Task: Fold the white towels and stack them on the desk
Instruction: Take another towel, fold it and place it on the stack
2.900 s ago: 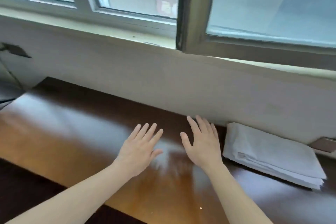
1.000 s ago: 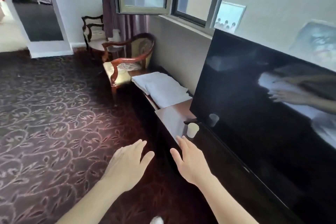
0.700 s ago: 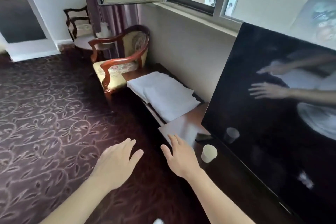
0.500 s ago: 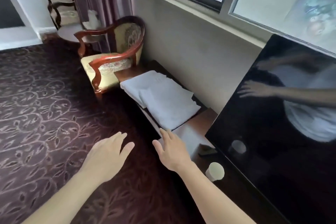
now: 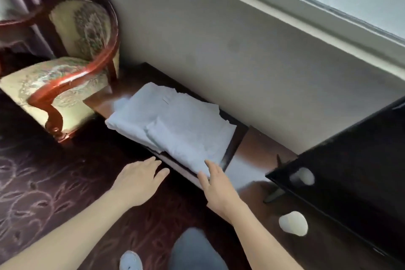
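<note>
A loose pile of white towels (image 5: 175, 125) lies on the left end of the dark wooden desk (image 5: 258, 149) under the window. My left hand (image 5: 140, 180) hovers open over the carpet just in front of the desk edge, holding nothing. My right hand (image 5: 217, 186) is open too, its fingertips at the near corner of the towel pile; I cannot tell whether they touch it.
A wooden armchair (image 5: 63, 81) with patterned cushions stands left of the desk. A black TV screen (image 5: 350, 171) stands on the desk at right, with a white cup (image 5: 293, 223) before it. Patterned carpet (image 5: 39, 182) covers the floor; my knee and shoe show at the bottom.
I have turned from an empty desk with folded towels and walked closer to this pile. Both open hands have come forward, and my right hand has reached the pile's near corner.
</note>
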Demonstrator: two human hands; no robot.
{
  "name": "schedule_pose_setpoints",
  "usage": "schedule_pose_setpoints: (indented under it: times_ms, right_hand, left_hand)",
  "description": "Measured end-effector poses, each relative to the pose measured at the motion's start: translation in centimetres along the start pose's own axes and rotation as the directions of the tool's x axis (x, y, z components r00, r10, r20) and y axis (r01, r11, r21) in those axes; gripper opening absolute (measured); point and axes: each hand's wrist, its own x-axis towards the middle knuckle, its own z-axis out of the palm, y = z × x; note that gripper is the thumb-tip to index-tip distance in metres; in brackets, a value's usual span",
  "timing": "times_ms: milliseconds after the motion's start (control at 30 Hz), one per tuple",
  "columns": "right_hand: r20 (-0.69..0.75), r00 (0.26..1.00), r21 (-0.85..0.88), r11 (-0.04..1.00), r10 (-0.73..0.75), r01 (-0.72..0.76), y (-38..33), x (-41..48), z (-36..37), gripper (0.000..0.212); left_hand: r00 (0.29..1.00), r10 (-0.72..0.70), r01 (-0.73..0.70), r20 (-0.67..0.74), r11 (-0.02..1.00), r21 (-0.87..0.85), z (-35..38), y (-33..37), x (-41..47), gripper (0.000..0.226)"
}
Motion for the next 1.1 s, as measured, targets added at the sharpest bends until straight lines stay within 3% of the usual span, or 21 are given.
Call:
schedule_pose_setpoints:
  times_ms: [233, 367, 433, 533, 667, 733, 833, 967, 1033, 1100]
  right_hand:
    - [-0.014, 0.977, 0.16, 0.965, 0.211, -0.206, 0.8, 8.3, 1.1, 0.06]
    - [0.047, 0.937, 0.266, 0.9, 0.345, -0.345, 3.8, 14.8, 2.3, 0.06]
    - [0.063, 0.899, 0.306, 0.848, 0.434, -0.432, 5.5, 17.8, 2.9, 0.061]
    - [0.041, 0.834, 0.351, 0.774, 0.55, -0.527, 7.6, 20.3, 3.9, 0.06]
    - [0.012, 0.726, 0.365, 0.673, 0.687, -0.643, 9.6, 22.0, 6.2, 0.059]
    - [0.018, 0.647, 0.417, 0.583, 0.762, -0.697, 10.3, 22.7, 7.4, 0.061]
    - [0.011, 0.546, 0.526, 0.459, 0.838, -0.716, 10.4, 23.6, 8.7, 0.067]
    - [0.067, 0.419, 0.642, 0.282, 0.906, -0.713, 10.1, 24.0, 8.8, 0.06]
    - [0.099, 0.41, 0.651, 0.253, 0.907, -0.715, 9.5, 23.9, 7.9, 0.048]
    - [0.096, 0.442, 0.625, 0.292, 0.892, -0.724, 8.2, 23.6, 6.2, 0.049]
  left_hand:
    - [0.983, 0.13, -0.139, 0.133, 0.988, 0.063, -1.1, -3.4, 12.3, 0.058]
    - [0.979, -0.027, 0.054, 0.203, 0.99, -0.128, -0.1, -6.2, 19.3, 0.056]
    - [0.969, -0.112, 0.169, 0.221, 0.952, -0.256, 0.4, -7.5, 22.6, 0.05]
    - [0.942, -0.197, 0.27, 0.271, 0.926, -0.264, 1.4, -9.5, 26.1, 0.048]
    - [0.932, -0.221, 0.293, 0.287, 0.926, -0.24, 2.6, -11.9, 30.8, 0.057]
    - [0.923, -0.265, 0.352, 0.279, 0.876, -0.33, 3.2, -12.2, 33.1, 0.066]
    - [0.876, -0.347, 0.473, 0.334, 0.75, -0.463, 4.7, -12.0, 35.1, 0.073]
    - [0.858, -0.324, 0.492, 0.398, 0.74, -0.458, 6.1, -12.1, 35.9, 0.072]
    - [0.849, -0.28, 0.481, 0.448, 0.762, -0.434, 5.7, -11.8, 36.0, 0.068]
    - [0.85, -0.193, 0.424, 0.49, 0.802, -0.42, 4.2, -10.8, 35.9, 0.05]
